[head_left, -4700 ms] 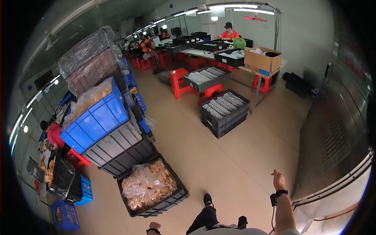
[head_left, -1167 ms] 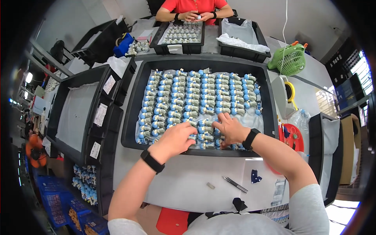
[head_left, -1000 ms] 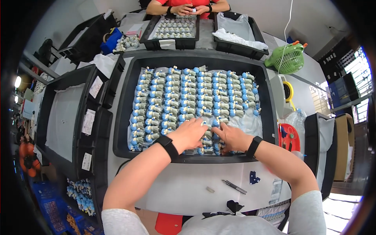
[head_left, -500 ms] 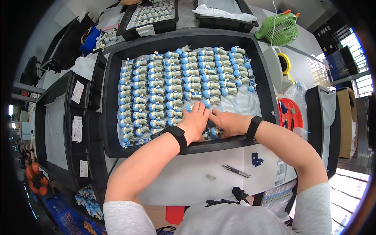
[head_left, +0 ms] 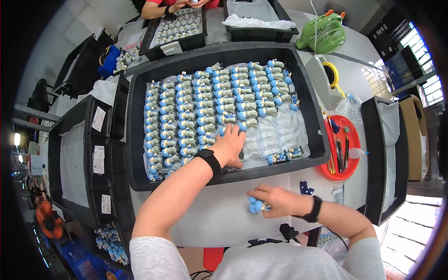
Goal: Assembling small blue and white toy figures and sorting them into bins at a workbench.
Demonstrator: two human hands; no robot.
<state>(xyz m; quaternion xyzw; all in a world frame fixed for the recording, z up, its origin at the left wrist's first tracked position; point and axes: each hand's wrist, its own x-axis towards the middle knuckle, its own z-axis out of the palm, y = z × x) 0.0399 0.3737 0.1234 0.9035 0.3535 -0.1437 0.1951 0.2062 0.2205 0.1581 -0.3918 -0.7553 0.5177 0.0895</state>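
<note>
A large black tray (head_left: 324, 156) lined with white sheeting holds many small figurines (head_left: 205, 112) with blue heads and grey-green bodies, lying in close columns. My left hand (head_left: 227, 147) rests at the near end of the middle columns, its fingers stretched out and touching the lowest figurines. Below the tray's near edge, over the white table, my right hand (head_left: 282, 200) is closed on some blue-headed figurines (head_left: 255, 205); how many is partly hidden by the fingers. Two figurines (head_left: 284, 156) lie apart on the sheeting at the tray's near right.
At right stand a red dish (head_left: 339, 172) with brushes and tools, a tape dispenser (head_left: 326, 84) and a green fan (head_left: 324, 33). Black trays are stacked at left (head_left: 95, 163). Across the table, another person's hands (head_left: 184, 4) work above a tray of small parts (head_left: 179, 28).
My right hand has come out of the tray toward me, carrying figurines. My left hand stays at the columns. Another person's hands have come into view at the far side.
</note>
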